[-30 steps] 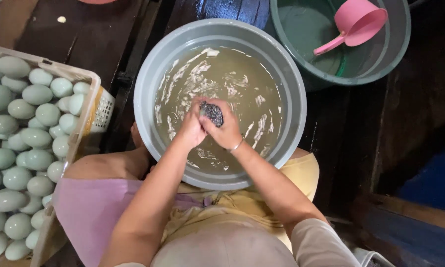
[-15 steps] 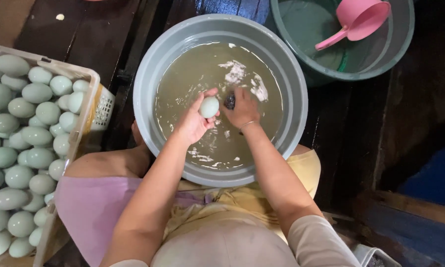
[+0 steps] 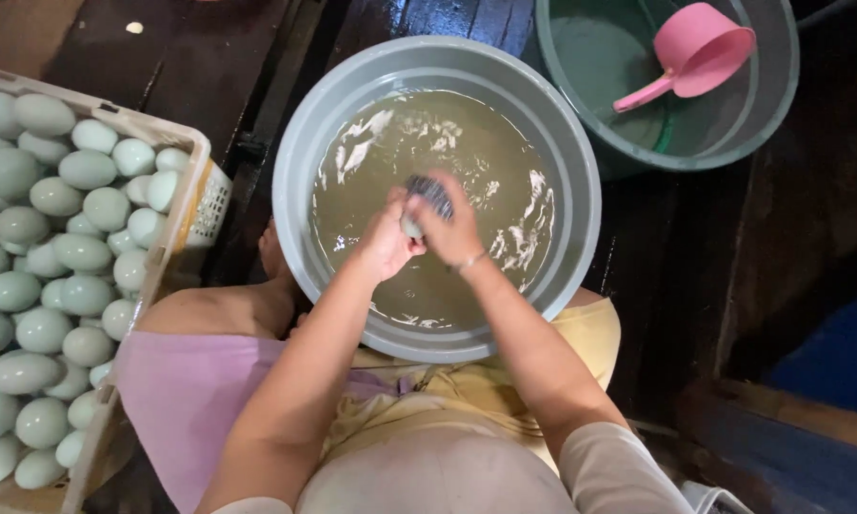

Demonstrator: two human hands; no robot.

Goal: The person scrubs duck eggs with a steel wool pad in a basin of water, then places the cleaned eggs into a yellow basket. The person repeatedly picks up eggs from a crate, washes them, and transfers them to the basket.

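A grey plastic basin of murky brownish water sits in front of me on the dark floor. Over the water my left hand grips a pale egg, mostly hidden between both hands. My right hand presses a dark scouring pad against the egg. Both hands are wet and touch each other above the basin's middle.
A white plastic crate holding several pale green eggs stands at my left. A green bucket with a pink scoop inside stands at the upper right. Dark wooden boards lie around the basin.
Half a second ago my left hand held the egg up clear of the right hand; now the hands are together again, the pad pressed on the egg.
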